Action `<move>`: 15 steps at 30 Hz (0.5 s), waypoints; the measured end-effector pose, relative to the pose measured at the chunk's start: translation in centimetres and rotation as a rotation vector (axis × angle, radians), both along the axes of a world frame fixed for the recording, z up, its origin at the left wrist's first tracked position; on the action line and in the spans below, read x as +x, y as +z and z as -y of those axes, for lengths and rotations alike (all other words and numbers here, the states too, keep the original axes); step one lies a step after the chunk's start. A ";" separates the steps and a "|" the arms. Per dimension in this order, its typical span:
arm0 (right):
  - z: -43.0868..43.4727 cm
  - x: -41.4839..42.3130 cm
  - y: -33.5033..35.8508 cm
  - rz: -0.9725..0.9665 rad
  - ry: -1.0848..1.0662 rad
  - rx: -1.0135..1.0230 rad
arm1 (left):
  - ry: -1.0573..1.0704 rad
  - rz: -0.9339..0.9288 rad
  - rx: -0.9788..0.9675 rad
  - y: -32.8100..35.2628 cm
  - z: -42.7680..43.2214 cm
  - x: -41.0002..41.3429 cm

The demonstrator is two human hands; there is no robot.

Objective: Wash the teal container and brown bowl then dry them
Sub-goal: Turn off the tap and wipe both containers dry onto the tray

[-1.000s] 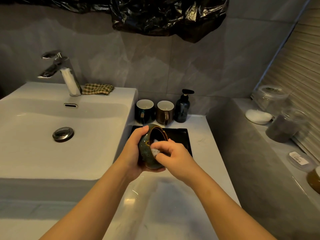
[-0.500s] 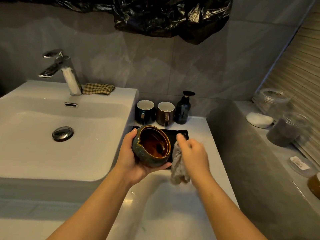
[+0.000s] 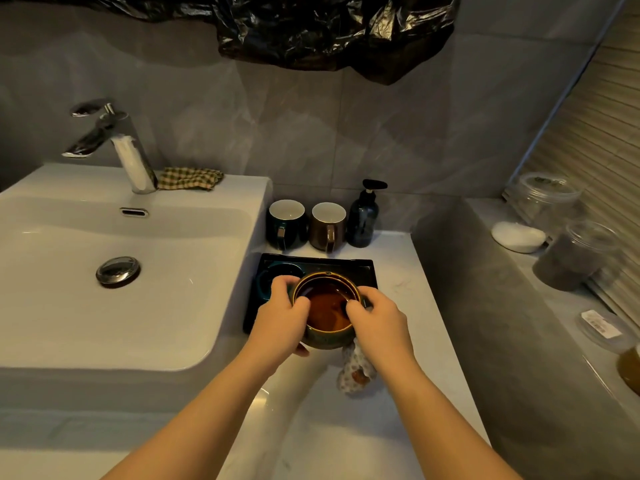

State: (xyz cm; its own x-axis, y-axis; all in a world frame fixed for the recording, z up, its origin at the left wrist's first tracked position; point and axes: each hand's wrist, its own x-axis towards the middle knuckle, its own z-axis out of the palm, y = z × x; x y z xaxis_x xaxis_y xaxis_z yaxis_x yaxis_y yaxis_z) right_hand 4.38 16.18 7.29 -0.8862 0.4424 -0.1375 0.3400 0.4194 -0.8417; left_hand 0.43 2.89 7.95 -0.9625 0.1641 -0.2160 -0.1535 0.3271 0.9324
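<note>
1. Currently two hands on one glazed brown bowl [image 3: 325,308]: left hand [image 3: 282,318] curls round its left side, fingers over the rim, thumb tip showing under the base.
2. Right hand [image 3: 375,320] pinches the right rim, fingertips inside. One pale patterned cloth [image 3: 355,374] hangs from under this palm; how it is held is hidden.
3. Bowl upright, mouth up, over the near edge of one black rectangular tray [image 3: 360,271]. Resting or lifted: cannot tell.
4. One round teal container [image 3: 277,271] sits on the tray's left part, just behind the left hand, which partly covers it.
5. Behind the tray, in a row at the wall: two mugs, dark teal mug [image 3: 286,223] and brown mug [image 3: 328,225], then one dark pump bottle [image 3: 363,220].
6. Left: one white basin [image 3: 69,306] with one chrome drain plug [image 3: 118,270], one chrome tap [image 3: 114,143], one checked cloth [image 3: 190,178] beside the tap.
7. Right ledge: two clear lidded jars [image 3: 543,199], contents blurred; one white oval lump [image 3: 518,236]; more items cut off at the edge.
8. Top: one black plastic sheet [image 3: 329,29], cut off by the frame.
</note>
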 end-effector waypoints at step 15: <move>-3.6 -3.3 -2.7 0.161 -0.086 -0.071 | -0.164 -0.193 -0.412 -3.0 -3.6 -4.4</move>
State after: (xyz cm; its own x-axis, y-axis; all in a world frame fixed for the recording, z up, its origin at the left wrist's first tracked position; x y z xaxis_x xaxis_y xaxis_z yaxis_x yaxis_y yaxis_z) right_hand 1.10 19.79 4.57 -0.8093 0.4999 -0.3084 0.5050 0.3241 -0.7999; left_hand -3.94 6.51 4.91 -0.9600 0.2553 -0.1150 0.0939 0.6804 0.7268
